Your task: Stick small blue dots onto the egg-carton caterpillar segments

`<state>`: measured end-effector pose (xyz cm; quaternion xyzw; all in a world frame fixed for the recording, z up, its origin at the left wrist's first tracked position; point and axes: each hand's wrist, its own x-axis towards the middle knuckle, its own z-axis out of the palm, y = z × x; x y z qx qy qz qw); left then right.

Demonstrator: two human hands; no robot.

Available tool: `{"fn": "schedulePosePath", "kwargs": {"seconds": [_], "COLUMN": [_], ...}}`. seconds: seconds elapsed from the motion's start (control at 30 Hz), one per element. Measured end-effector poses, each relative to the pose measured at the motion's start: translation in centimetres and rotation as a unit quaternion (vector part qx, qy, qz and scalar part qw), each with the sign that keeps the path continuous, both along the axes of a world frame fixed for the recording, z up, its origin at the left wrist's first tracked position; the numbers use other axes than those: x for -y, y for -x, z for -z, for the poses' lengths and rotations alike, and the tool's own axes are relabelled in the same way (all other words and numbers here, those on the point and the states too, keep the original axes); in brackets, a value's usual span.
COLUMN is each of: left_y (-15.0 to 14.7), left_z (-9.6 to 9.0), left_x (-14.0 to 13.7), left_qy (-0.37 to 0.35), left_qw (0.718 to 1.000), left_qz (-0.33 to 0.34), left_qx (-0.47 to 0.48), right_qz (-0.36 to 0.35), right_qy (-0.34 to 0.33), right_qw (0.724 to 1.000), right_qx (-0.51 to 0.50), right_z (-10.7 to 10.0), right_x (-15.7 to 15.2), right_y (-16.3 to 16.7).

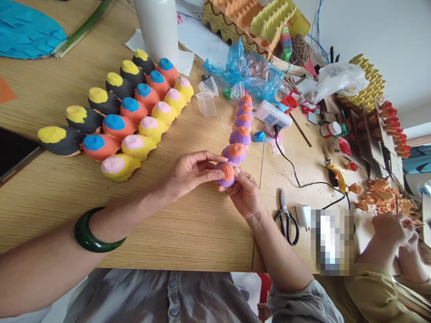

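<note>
A row of egg-carton cups coated in purple clay with orange tops (242,131) runs away from me on the wooden table. At its near end, my left hand (193,172) pinches the closest cup, thumb on its orange top and index finger reaching across behind it. My right hand (245,190) grips the same cup from the right, its thumb by the cup's edge and its fingers partly hidden underneath. Left of my hands lie three more rows: yellow cups with pink tops (148,128), orange-red cups with blue tops (129,111) and black cups with yellow tops (104,98).
Black-handled scissors (286,217), a white charger (303,216) and a power strip (273,115) with a cable lie to the right. Blue plastic (249,72) and egg trays (235,22) sit at the back. A co-worker's hands (392,229) hold something at far right.
</note>
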<state>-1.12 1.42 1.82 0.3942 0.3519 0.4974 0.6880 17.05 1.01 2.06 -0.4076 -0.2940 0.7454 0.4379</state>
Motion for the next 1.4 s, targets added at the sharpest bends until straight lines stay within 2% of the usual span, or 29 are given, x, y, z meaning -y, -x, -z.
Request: {"fn": "schedulePosePath", "kwargs": {"seconds": [0.2, 0.53, 0.67, 0.8, 0.97, 1.2, 1.4], "left_y": [-0.2, -0.5, -0.2, -0.1, -0.3, -0.7, -0.9], "left_z": [-0.3, 0.0, -0.9, -0.9, -0.1, -0.8, -0.6], "left_x": [0.2, 0.8, 0.8, 0.5, 0.3, 0.9, 1.7], "left_qy": [-0.017, -0.002, -0.014, -0.016, -0.027, -0.033, -0.053], "left_qw": [0.999, 0.997, 0.998, 0.999, 0.999, 0.998, 0.994], "left_qz": [-0.009, -0.034, -0.005, 0.026, 0.001, -0.011, -0.022], "left_qx": [-0.032, -0.076, -0.058, -0.031, -0.025, -0.061, -0.091], "right_qz": [0.013, 0.013, 0.024, 0.036, 0.049, 0.088, 0.115], "right_qy": [0.013, 0.033, 0.044, 0.036, 0.021, -0.024, -0.038], "right_qw": [1.000, 0.999, 0.998, 0.998, 0.999, 0.995, 0.990], "right_qx": [0.006, -0.009, -0.040, -0.045, -0.006, 0.038, 0.069], "right_z": [-0.1, 0.5, 0.4, -0.1, -0.5, -0.9, -0.9], "right_x": [0.3, 0.5, 0.0, -0.2, 0.2, 1.4, 2.1], "right_y": [0.1, 0.2, 0.0, -0.1, 0.4, 1.1, 1.6]}}
